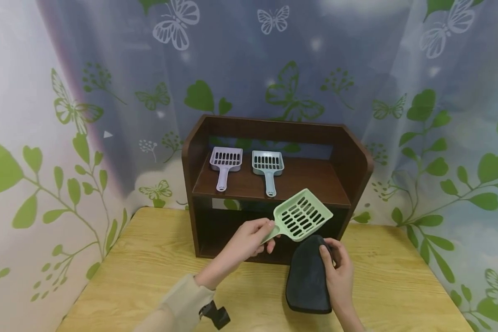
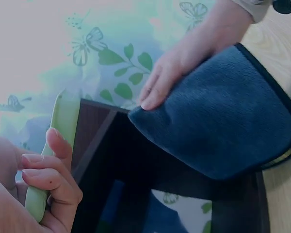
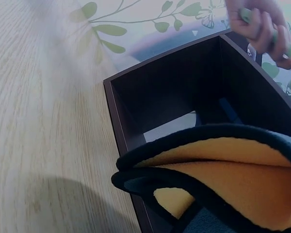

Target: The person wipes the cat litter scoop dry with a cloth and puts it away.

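Observation:
My left hand (image 1: 249,237) grips the handle of a light green slotted litter scoop (image 1: 289,233), whose head points up and to the right in the head view. With my right hand (image 1: 339,272) I hold a folded cloth (image 1: 309,279), dark blue-grey and plush with a black edge. In the right wrist view, the orange inner side of the cloth (image 3: 247,182) shows between its folds. The cloth hangs just below the scoop's head, in front of the shelf. Two more litter scoops, one lilac (image 1: 224,168) and one pale blue (image 1: 269,170), lie on the upper shelf.
A dark brown two-tier wooden shelf (image 1: 274,200) stands on the light wooden table (image 1: 249,286). Behind it and at both sides hangs a curtain (image 1: 120,110) with butterflies and leaves. A black strap (image 1: 217,316) hangs by my left sleeve.

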Motion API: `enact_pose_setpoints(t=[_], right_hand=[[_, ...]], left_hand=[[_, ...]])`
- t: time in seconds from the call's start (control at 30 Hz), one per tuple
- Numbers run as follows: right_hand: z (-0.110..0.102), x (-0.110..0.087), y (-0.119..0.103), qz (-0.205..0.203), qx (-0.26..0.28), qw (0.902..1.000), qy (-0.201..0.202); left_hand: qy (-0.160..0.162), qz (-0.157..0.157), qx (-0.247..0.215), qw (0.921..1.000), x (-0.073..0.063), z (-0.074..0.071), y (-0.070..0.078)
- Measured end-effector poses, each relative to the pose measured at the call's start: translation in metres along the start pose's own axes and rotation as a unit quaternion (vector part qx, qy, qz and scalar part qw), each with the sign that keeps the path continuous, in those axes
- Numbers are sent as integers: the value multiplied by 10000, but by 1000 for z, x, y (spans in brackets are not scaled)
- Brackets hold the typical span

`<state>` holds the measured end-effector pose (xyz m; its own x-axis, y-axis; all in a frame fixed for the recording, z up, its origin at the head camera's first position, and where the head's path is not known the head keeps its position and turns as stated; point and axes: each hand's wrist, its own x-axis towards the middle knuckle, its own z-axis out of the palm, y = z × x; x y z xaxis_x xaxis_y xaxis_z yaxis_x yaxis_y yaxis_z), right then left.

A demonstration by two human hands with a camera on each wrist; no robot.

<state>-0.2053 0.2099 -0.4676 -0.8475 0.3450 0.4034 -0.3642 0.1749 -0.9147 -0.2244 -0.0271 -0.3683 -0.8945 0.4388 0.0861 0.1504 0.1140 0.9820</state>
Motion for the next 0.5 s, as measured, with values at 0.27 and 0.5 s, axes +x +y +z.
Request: enact_pose_setpoints(t=[0.27,0.5], right_hand=[[-5,-3,-1,154,114,9998,32],[-10,-4,0,114,315,9994,8]], left_hand=[[57,138,-378,9992,28,20,28],[328,99,-546,9979,56,39,45]])
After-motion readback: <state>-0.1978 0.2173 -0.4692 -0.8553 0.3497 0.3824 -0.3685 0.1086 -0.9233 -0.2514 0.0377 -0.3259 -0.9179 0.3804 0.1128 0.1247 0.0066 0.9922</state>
